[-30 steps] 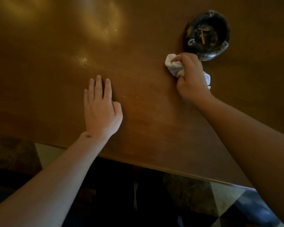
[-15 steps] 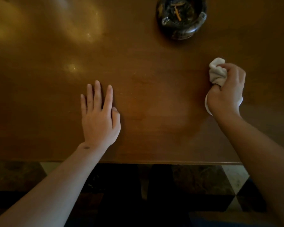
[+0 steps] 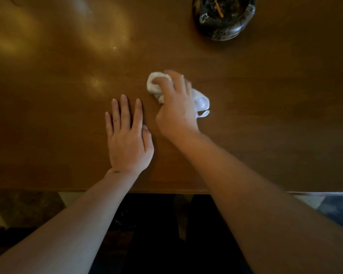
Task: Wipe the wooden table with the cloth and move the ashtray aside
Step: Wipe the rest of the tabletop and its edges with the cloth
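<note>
A glossy brown wooden table (image 3: 48, 99) fills most of the view. My right hand (image 3: 176, 107) presses a crumpled white cloth (image 3: 201, 102) onto the table's middle, fingers closed over it; the cloth sticks out at the fingertips and to the right. My left hand (image 3: 128, 139) lies flat on the wood just left of it, fingers apart, holding nothing. A dark round ashtray (image 3: 223, 22) with butts inside stands at the top edge, well beyond the right hand and partly cut off.
The table's near edge (image 3: 166, 191) runs across the lower part of the view. Below it lie a tiled floor (image 3: 24, 206) and dark shapes I cannot make out. Light patches shine on the table's left part.
My right hand has swept the cloth leftward from the table's right side to the middle, close to my left hand. The left hand has stayed flat in place.
</note>
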A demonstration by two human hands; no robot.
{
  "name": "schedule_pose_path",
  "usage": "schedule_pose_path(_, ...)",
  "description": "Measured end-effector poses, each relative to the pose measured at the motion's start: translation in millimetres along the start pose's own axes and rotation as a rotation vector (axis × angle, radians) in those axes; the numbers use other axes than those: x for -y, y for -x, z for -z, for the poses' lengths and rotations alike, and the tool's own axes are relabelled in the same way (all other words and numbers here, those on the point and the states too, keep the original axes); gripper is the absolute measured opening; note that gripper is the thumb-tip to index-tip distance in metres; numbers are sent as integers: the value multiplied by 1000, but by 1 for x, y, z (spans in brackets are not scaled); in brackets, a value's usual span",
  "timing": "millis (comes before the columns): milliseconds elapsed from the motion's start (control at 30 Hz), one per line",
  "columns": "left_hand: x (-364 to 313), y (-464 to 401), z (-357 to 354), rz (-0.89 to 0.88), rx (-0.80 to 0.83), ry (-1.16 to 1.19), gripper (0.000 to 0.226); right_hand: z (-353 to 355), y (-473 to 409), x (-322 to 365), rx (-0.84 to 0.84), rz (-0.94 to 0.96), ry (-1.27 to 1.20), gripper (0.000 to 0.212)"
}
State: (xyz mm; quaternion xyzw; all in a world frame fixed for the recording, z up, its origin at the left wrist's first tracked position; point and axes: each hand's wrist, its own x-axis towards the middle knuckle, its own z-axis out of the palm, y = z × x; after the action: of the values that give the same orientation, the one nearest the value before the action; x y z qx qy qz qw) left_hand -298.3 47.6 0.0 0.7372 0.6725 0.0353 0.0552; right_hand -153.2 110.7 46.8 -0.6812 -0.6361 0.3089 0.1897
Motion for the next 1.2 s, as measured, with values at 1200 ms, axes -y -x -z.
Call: schedule_pose_path(1200, -2, 0, 5, 49, 34, 43, 64, 11, 127, -49, 6, 96, -28, 15)
